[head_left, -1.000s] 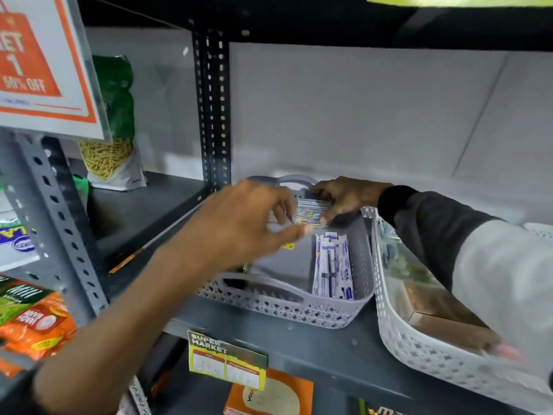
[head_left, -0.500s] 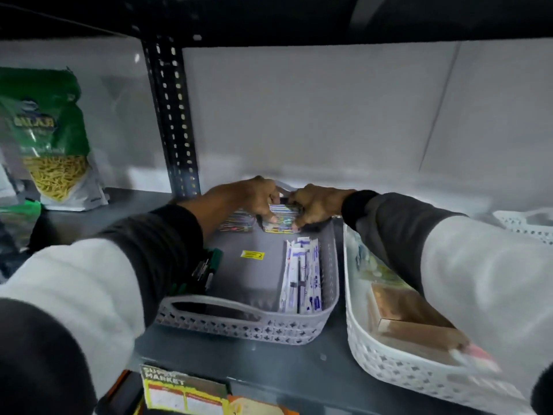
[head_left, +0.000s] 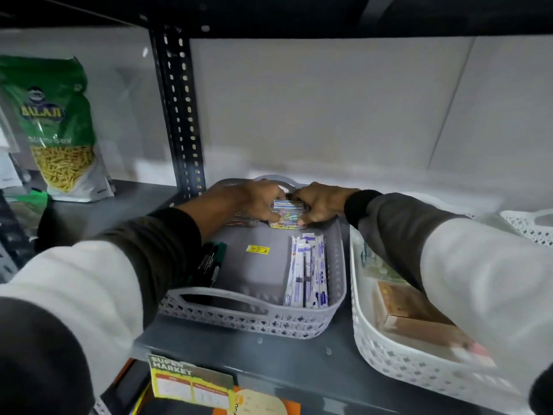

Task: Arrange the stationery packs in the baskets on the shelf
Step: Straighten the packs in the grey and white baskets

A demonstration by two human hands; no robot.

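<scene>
A grey basket (head_left: 254, 319) sits on the grey shelf (head_left: 239, 354). At its far end my left hand (head_left: 257, 199) and my right hand (head_left: 320, 202) both grip a small stack of colourful stationery packs (head_left: 287, 209), one hand on each side. Another pack (head_left: 242, 221) lies partly hidden under my left hand. White pen packs (head_left: 308, 271) lie along the basket's right wall. Dark markers (head_left: 212, 262) lie along its left wall, partly behind my left sleeve.
A white basket (head_left: 389, 357) with brown boxes (head_left: 407, 310) stands to the right, and another white basket (head_left: 529, 226) at the far right. A perforated upright post (head_left: 179, 115) rises behind left. A green snack bag (head_left: 57, 130) stands beyond it. A price label (head_left: 188, 381) hangs off the shelf edge.
My left hand reached from the basket's middle to its far end and joined my right hand on the colourful packs. The view dropped and moved closer into the shelf.
</scene>
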